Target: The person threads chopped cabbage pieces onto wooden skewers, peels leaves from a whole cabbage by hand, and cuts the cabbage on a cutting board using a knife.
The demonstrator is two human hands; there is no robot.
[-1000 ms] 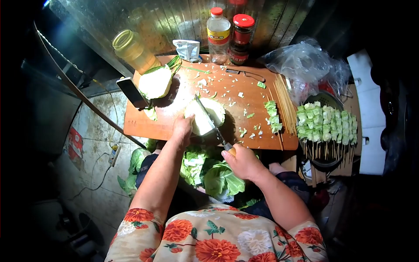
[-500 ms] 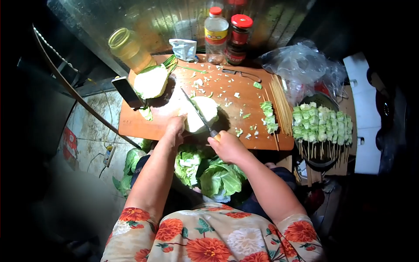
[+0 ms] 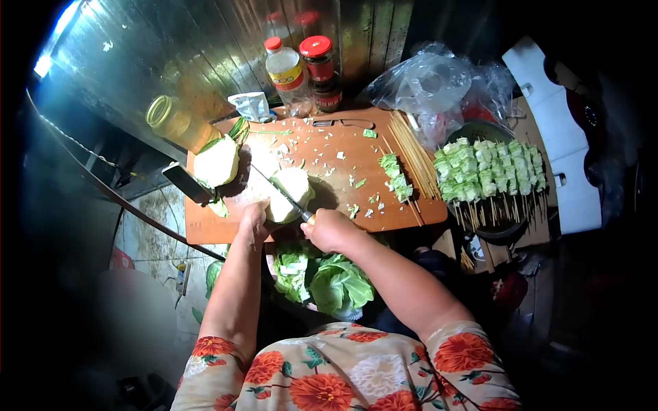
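A pale cut cabbage sits on the orange-brown wooden board, close to its front edge. My right hand is closed around the handle of a long knife, whose blade lies slantwise across the cabbage. How deep the blade is in the cabbage I cannot tell. My left hand is pressed against the cabbage's left side, its fingers partly hidden and washed out by bright light. Another cut cabbage piece stands at the board's left, beside a propped phone.
Cabbage skewers rest over a dark basin at right; bare sticks and one loaded skewer lie on the board. Behind stand a clear bottle, a red-lidded jar and a yellowish jar. Cabbage leaves are below.
The view has turned, so the board and things on it appear further left. My right hand still grips the knife on the cabbage, and my left hand stays at the cabbage's side.
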